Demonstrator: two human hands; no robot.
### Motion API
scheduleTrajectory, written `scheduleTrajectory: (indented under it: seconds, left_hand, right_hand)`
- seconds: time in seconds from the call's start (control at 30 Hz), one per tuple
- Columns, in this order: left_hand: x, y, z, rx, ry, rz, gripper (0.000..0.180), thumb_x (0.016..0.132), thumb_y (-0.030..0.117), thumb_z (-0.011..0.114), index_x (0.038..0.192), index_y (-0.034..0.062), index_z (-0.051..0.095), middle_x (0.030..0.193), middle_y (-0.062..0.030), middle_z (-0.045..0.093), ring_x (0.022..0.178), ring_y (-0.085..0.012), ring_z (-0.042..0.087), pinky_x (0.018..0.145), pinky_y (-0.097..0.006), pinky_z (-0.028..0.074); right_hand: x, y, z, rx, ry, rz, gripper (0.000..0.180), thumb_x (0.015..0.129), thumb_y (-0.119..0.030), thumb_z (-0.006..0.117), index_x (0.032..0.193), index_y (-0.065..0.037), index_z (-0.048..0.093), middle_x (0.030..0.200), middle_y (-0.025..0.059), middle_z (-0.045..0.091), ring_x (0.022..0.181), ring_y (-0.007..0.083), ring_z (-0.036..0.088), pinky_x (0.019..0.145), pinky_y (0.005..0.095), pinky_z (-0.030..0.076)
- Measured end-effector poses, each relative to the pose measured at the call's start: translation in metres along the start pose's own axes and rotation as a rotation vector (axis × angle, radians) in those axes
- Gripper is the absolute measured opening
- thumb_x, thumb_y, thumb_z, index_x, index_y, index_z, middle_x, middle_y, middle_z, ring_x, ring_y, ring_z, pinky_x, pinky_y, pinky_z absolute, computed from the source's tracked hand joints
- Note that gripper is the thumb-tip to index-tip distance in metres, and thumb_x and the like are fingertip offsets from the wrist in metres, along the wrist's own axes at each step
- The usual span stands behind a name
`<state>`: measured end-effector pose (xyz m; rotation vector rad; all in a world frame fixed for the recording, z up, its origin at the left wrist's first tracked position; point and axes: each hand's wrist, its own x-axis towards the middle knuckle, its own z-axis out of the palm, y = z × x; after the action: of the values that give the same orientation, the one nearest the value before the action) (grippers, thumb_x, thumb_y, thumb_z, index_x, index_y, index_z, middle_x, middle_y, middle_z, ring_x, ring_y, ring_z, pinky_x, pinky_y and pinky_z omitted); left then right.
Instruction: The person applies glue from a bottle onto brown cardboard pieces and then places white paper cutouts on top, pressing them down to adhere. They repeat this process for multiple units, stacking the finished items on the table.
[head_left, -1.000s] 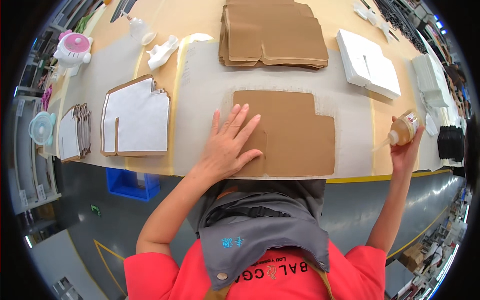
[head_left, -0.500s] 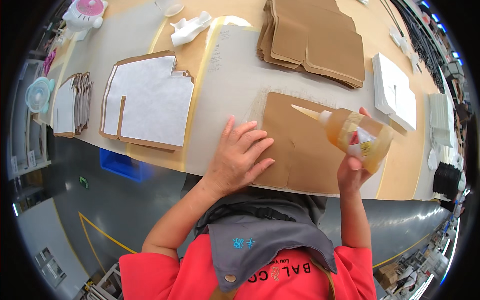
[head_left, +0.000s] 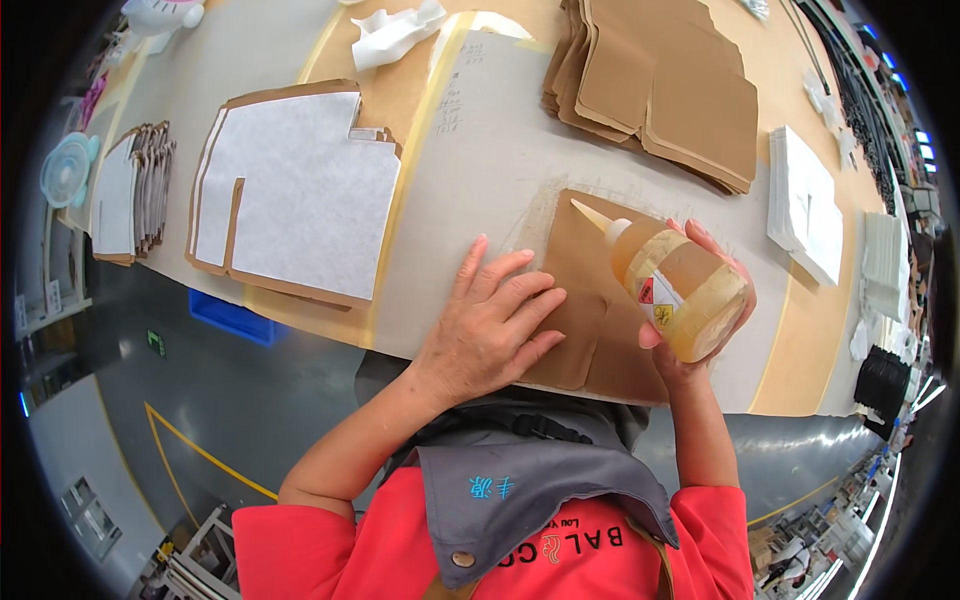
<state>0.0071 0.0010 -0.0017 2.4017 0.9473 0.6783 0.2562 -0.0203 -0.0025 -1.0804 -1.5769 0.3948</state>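
A flat brown sheet (head_left: 575, 340) with a slit lies on the table in front of me. My left hand (head_left: 490, 325) is spread flat, its fingertips resting at the sheet's left edge. In my right hand (head_left: 715, 290) is a clear squeeze bottle (head_left: 665, 275) of amber liquid, tilted over the sheet. Its pointed nozzle (head_left: 590, 212) reaches to the sheet's far left corner; whether the tip touches, I cannot tell. Beyond the sheet sits a stack of similar brown pieces (head_left: 670, 90).
White-faced pieces with brown borders (head_left: 300, 190) lie to the left, beside a row of upright pieces (head_left: 133, 190). White pieces (head_left: 805, 205) are stacked on the right. Crumpled white paper (head_left: 395, 35) lies at the back. A blue bin (head_left: 230, 317) stands below the table's front edge.
My right hand has brought the bottle to the left, so its nozzle has moved from the sheet's far edge to its far left corner. My left hand stays on the sheet.
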Motion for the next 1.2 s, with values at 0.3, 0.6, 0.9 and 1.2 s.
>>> scheduleTrajectory:
  seconds: [0.3, 0.6, 0.9, 1.2]
  left_hand:
    - [0.000, -0.001, 0.000, -0.017, -0.010, -0.005, 0.043, 0.079, 0.026, 0.080, 0.117, 0.0109, 0.068, 0.121, -0.0036, 0.060, 0.127, -0.0282, 0.049, 0.115, -0.059, 0.028]
    - [0.000, 0.000, -0.001, -0.016, -0.004, -0.004, 0.042, 0.078, 0.024, 0.080, 0.116, 0.0112, 0.068, 0.118, -0.0042, 0.060, 0.126, -0.0276, 0.050, 0.115, -0.058, 0.029]
    - [0.003, 0.001, -0.002, 0.006, -0.027, -0.002, 0.040, 0.077, 0.023, 0.081, 0.114, 0.0116, 0.070, 0.118, -0.0039, 0.060, 0.125, -0.0278, 0.050, 0.115, -0.057, 0.029]
    - [0.004, 0.002, -0.002, 0.030, -0.028, 0.000, 0.039, 0.077, 0.021, 0.080, 0.115, 0.0126, 0.071, 0.119, -0.0041, 0.060, 0.123, -0.0287, 0.051, 0.116, -0.058, 0.027]
  right_hand:
    - [-0.001, -0.003, -0.007, 0.004, -0.079, -0.091, 0.104, 0.059, -0.042, 0.096, 0.136, -0.016, 0.031, 0.134, 0.0248, 0.054, 0.123, 0.0418, 0.057, 0.103, 0.0549, 0.048]
    - [-0.015, -0.010, -0.033, -0.168, -0.105, -0.051, 0.103, 0.065, -0.063, 0.084, 0.136, -0.015, 0.027, 0.133, 0.0256, 0.055, 0.120, 0.0423, 0.059, 0.103, 0.0566, 0.046]
    - [-0.034, -0.012, -0.063, -0.257, -0.042, -0.024, 0.101, 0.069, -0.066, 0.080, 0.137, -0.014, 0.027, 0.137, 0.0267, 0.051, 0.122, 0.0425, 0.058, 0.105, 0.0572, 0.045]
    - [-0.052, -0.011, -0.092, -0.306, 0.099, 0.050, 0.104, 0.063, -0.056, 0.089, 0.137, -0.015, 0.028, 0.136, 0.0253, 0.052, 0.122, 0.0417, 0.058, 0.102, 0.0555, 0.049]
